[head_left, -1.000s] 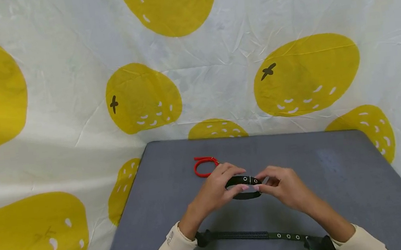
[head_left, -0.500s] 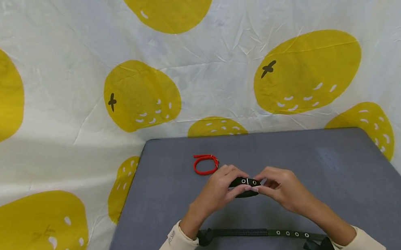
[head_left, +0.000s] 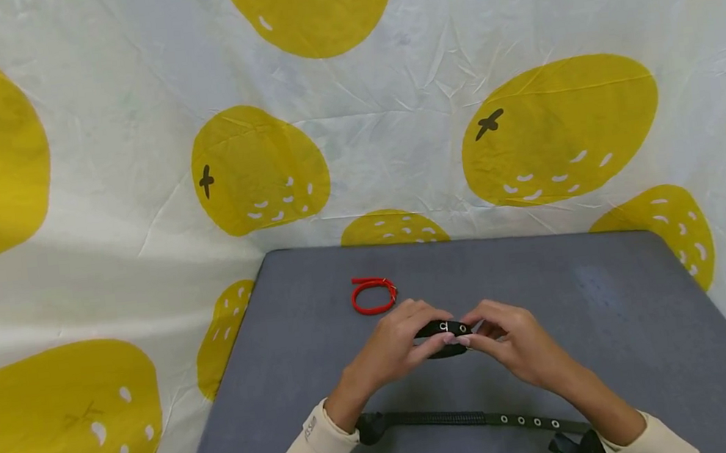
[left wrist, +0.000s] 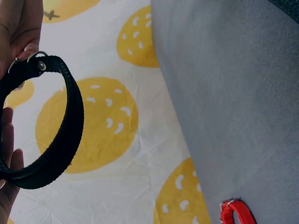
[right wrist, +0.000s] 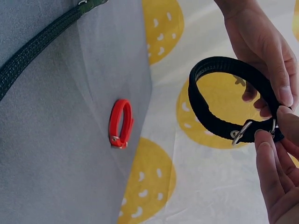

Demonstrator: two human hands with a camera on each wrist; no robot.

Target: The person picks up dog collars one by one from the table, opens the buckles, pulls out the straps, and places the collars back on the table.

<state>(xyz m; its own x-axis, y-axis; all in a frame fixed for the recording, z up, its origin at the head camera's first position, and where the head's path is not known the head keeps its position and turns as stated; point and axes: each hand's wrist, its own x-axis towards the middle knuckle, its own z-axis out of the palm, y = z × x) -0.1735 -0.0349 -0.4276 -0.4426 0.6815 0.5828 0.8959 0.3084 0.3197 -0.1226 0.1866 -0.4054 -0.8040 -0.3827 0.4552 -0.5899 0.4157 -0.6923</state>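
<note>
**Black collar (head_left: pixel 453 328) in a double pinch**

Head view: held above the grey table (head_left: pixel 612 318), gripped between thumb and fingers of the left hand (head_left: pixel 392 345) on one side and of the right hand (head_left: pixel 507 333) on the other, with little space between. Beyond, flat on the table, a red collar (head_left: pixel 375 311); nearer the wearer, a long dark strap (head_left: pixel 436 418) with eyelets.

Left wrist view: looped band, with a metal rivet (left wrist: pixel 42 66) near the upper fingers. Hands cut off by the frame edge; left grip impossible to tell from here alone.

Right wrist view: metal buckle (right wrist: pixel 240 134) just beside the right fingertips. Seating of the pin not clear. Judged likeliest fault: escape of the band from the fingertips, caused by springy webbing and a slackened pinch. Second risk: twisting of the loop, from unequal pull on its two sides. Third: poor sight of the fastening, through cover by the fingers.
</note>
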